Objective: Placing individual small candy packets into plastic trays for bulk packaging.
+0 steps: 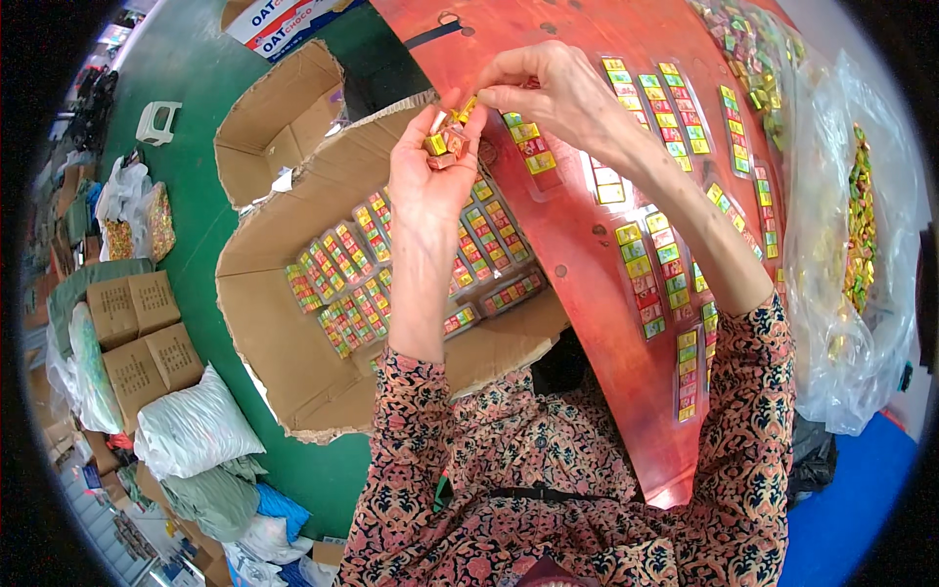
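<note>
I was partway through filling a small clear sleeve with wrapped candy cubes, judging by how my hands met above the edge of the red desk [606, 323]. My left hand [430, 181] had its grip closed around the short stack of cubes [442, 145], held upright just over the open cardboard box [284, 362]. My right hand [548, 93] pinched 1 more yellow cube [468, 108] between thumb and fingertips, touching the top of that stack. The next move, as I judged it, called for seating that cube square on the others without letting the wrapper slip. Inside the box lay many finished strips [352, 269] of cubes in rows, side by side. More filled strips lay flat across the desk. At the far right, a clear plastic bag [851, 293] held loose cubes in bulk. A second, smaller cardboard box [279, 127] stood open beyond the 1st; I could not tell its contents.
</note>
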Tool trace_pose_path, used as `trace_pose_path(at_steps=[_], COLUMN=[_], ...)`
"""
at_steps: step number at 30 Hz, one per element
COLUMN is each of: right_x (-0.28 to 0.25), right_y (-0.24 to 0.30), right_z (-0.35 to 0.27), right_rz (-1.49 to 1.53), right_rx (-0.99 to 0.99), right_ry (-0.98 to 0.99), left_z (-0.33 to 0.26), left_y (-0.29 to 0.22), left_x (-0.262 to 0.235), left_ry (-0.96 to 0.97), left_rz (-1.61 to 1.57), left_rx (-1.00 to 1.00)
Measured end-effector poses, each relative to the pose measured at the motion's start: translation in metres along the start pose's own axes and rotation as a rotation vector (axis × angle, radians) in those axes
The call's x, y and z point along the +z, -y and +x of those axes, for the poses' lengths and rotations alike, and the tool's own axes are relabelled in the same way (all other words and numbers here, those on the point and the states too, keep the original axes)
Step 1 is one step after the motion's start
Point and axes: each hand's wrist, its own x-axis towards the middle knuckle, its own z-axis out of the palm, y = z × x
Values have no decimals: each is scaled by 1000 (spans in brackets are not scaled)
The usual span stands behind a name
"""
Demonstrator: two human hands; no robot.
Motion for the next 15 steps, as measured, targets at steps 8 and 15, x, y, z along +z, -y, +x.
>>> trace_pose_path(at_steps=[8, 15], right_x=[5, 12], right_y=[1, 9], right_z=[0, 0], right_rz=[176, -40], right_rx=[129, 111], right_ry=[68, 43], left_z=[-3, -6], left_y=[7, 3], left_x=[8, -11], left_ry=[-108, 196], left_rz=[-61, -54], left_rx=[-19, -97])
